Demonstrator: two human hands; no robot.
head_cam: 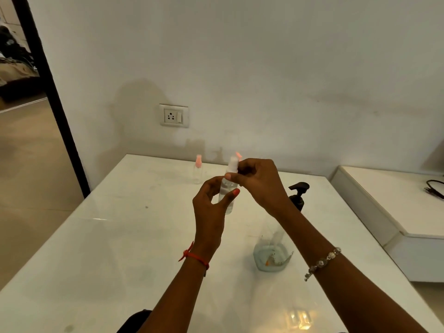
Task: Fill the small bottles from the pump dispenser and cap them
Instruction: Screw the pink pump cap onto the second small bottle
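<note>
Fingers: those of the right hand (259,181) pinch the white cap of a small bottle (225,198); those of the left hand (209,212) curl round its clear body.
Held bottle: upright in the air, over the far middle of the table (120,236).
Surface: glossy white, with a few marks.
Room: white wall (264,68), dark door frame (48,92) at left, low white ledge (384,200) at right.
Count: two small bottles, the second bottle (197,173) standing by the far edge; one pump dispenser (298,195) behind the right wrist; one socket (174,115).
</note>
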